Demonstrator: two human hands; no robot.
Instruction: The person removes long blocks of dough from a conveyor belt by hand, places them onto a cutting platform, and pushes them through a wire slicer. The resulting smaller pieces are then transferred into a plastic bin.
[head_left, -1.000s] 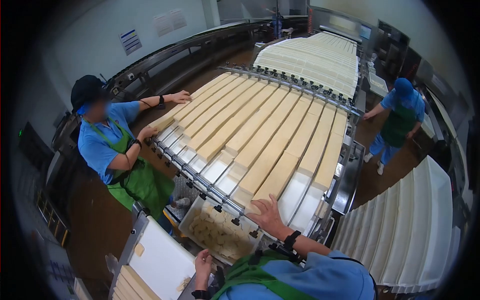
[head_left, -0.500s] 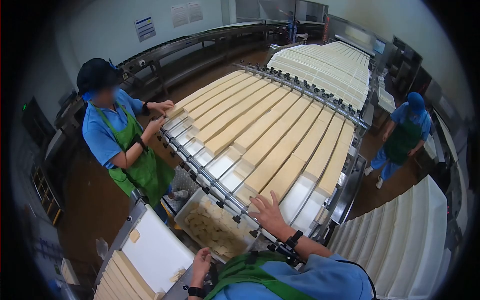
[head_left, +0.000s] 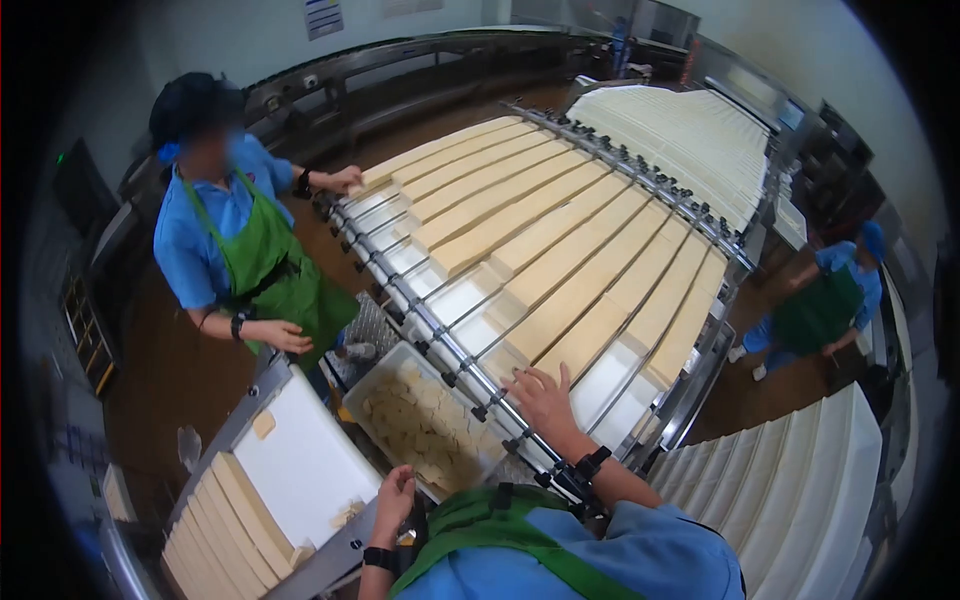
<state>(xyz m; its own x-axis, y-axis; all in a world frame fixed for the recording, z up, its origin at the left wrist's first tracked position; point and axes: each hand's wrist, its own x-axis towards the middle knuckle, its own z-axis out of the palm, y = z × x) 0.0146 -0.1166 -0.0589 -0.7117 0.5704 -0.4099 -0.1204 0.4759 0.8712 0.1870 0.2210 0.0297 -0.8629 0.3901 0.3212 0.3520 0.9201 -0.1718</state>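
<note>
My right hand (head_left: 545, 405) rests with its fingers spread at the near end of a long pale-yellow slab (head_left: 570, 330), beside the front rail; their exact contact is hard to see. Several such slabs lie side by side in lanes split by thin metal rods on a white conveyor belt (head_left: 610, 385). Lower down, my left hand (head_left: 398, 488) hangs in front of my green apron with its fingers curled in. Whatever it holds, if anything, is hidden. Near that hand stands a bin (head_left: 355, 400) of broken pale pieces.
A metal rail (head_left: 425, 315) with black knobs crosses the conveyor's near end. At lower left, a second white belt (head_left: 300, 445) carries more slabs. One co-worker (head_left: 245, 230) stands at left, another (head_left: 830, 290) at right. Ridged white sheeting (head_left: 780, 490) lies at lower right.
The camera view has shifted. The left co-worker has lowered one hand from the slabs to waist height; the other stays at the slab's corner. The right co-worker leans over more. My hands keep nearly the same pose.
</note>
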